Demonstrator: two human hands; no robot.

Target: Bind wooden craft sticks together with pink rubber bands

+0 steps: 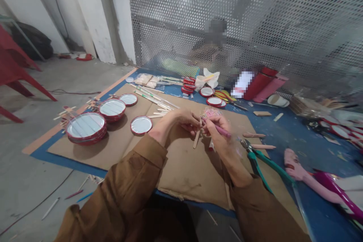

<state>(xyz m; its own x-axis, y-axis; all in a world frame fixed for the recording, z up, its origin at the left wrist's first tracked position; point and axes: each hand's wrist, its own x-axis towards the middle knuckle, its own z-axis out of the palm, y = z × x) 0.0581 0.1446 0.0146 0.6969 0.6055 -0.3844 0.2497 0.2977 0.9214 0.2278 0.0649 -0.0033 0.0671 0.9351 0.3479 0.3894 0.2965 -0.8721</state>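
In the middle of the cardboard, my left hand is closed, its fingertips pinching a flat wooden craft stick that points down toward me. Close beside it, my right hand grips a purple pen-like stick, its tip end near the left fingertips. The exact contact between the two is hidden by my fingers. Just behind the hands lies a loose heap of colourful rubber bands. A small red and white piece sits under my right hand.
Left on the cardboard stand red round drums with sticks and strings and a white disc. Craft sticks lie behind. Green-handled pliers and a pink glue gun are right. A perforated metal screen stands behind.
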